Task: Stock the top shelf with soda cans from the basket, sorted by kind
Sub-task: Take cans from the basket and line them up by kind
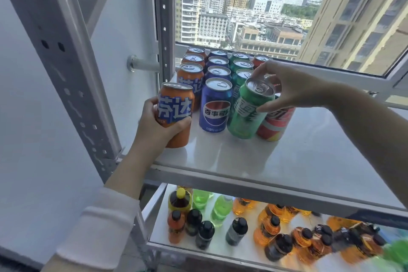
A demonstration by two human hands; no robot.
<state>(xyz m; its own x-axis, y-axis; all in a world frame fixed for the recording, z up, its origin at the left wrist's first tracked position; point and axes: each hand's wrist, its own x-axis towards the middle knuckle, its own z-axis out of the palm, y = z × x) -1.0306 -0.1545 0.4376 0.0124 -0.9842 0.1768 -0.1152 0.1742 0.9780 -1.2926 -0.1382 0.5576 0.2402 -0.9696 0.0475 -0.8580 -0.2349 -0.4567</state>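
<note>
On the white top shelf (298, 161) soda cans stand in rows by colour: orange at the left, then blue (215, 108), green, and red (273, 126) at the right. My left hand (154, 126) grips an orange can (175, 115) at the front of the orange row, its base on or just above the shelf. My right hand (287, 86) holds a green can (249, 110) by its top rim, tilted toward the left, at the front of the green row. The basket is out of view.
A grey perforated upright (66, 68) rises at the left, another upright (163, 17) stands behind the cans. A window (265, 6) lies right behind the rows. The lower shelf (220, 247) carries many bottles, orange, green and dark. The right part of the top shelf is bare.
</note>
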